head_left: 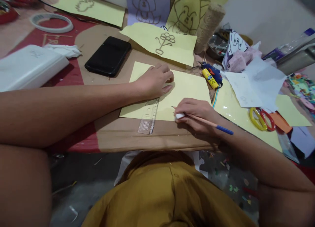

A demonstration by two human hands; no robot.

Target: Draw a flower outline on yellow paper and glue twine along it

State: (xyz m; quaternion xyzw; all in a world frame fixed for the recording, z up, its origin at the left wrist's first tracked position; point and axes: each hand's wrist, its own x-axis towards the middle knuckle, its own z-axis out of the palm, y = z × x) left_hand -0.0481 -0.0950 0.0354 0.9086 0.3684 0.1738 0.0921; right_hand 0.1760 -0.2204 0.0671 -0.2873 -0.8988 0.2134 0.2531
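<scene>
A pale yellow sheet of paper (188, 85) lies on the cardboard in front of me. A clear plastic ruler (148, 117) rests across its lower left, its lower end past the paper's edge. My left hand (157, 80) lies over the ruler's upper end and holds it down, fingers bent and thumb apart; that end is hidden. My right hand (197, 113) grips a pencil (209, 122) with a blue end, its point just above or on the paper right of the ruler. A small white eraser (179, 115) is tucked in the same fingers.
Behind the paper lie a black phone (108, 56) and a yellow sheet with a flower outline (177, 44). A glue stick (210, 78), a twine roll (209, 26) and scissors (262, 119) sit to the right. On the left are a white box (31, 66) and a tape roll (51, 22).
</scene>
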